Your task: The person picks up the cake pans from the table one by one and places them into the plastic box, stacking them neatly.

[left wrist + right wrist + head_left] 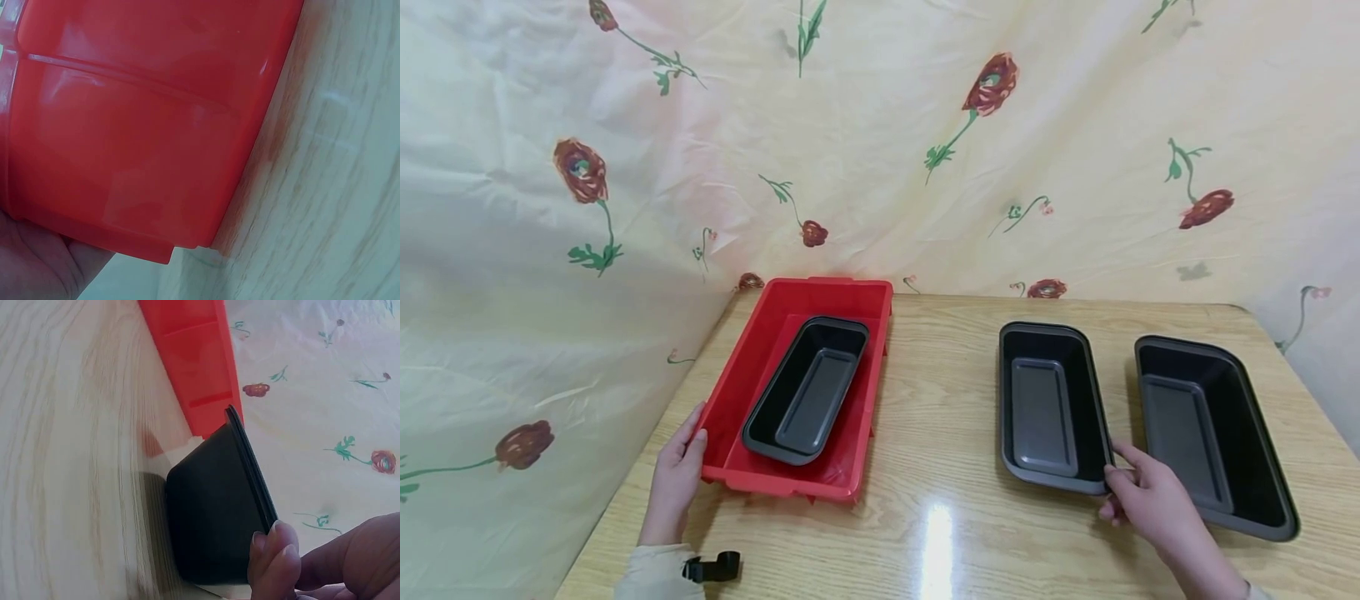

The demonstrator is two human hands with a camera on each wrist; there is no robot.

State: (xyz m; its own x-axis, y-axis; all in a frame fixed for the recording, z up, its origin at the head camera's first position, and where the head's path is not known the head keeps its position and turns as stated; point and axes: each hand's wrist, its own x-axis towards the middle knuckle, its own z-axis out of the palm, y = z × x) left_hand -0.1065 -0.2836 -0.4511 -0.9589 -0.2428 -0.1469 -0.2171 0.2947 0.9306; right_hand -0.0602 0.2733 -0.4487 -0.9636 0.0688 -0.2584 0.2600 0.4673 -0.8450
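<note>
A red plastic tray (741, 392) stands at the left with a small dark loaf pan (816, 400) lying inside it. My left hand (677, 475) grips the tray's near left corner, thumb over the rim. In the left wrist view the red side wall fills most of the picture, with only part of the hand (37, 262) showing. On the right, my right hand (1153, 500) pinches the near right corner of a middle-sized loaf pan (1043, 412). The right wrist view shows fingertips (275, 553) right at that pan's rim.
A larger dark loaf pan (1183, 442) sits to the right, close beside my right hand. The wooden table (940, 400) runs back to a flowered cloth (880, 150) hanging behind and at the left. A black strap (713, 567) is at my left sleeve.
</note>
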